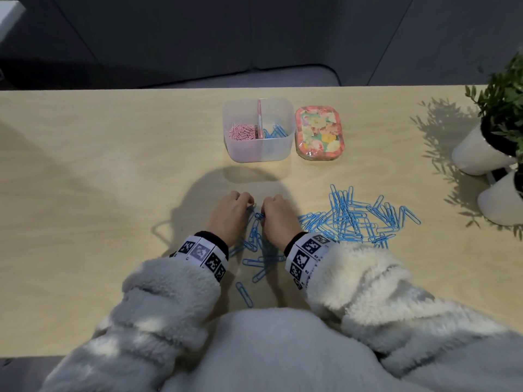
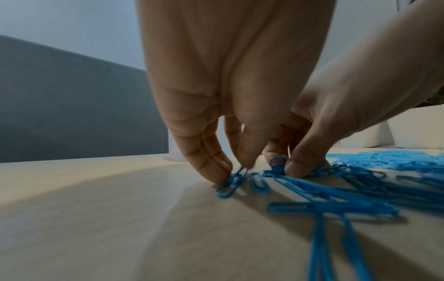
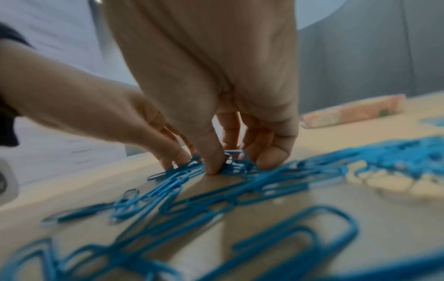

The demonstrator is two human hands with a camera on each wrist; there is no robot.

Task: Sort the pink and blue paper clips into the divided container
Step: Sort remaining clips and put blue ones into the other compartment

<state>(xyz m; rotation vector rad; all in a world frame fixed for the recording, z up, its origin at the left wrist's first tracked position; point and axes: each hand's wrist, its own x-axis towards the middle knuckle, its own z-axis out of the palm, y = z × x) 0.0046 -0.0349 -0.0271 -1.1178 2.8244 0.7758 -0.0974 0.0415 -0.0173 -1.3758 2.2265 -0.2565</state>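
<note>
Nearest, loose blue clips trail between both wrists on the table. The left hand pinches a blue clip between thumb and fingertips; the right hand has thumb and fingers closed on a tangled cluster. Best to lift slowly and shake linked clips free. A larger blue pile lies right. Farther off, the divided container holds pink clips left, a few blue ones right; its floral lid sits beside it.

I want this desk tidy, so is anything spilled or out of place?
Yes. Blue paper clips lie scattered loose across the table instead of in the container, and its flowered lid sits off, beside it.
</note>
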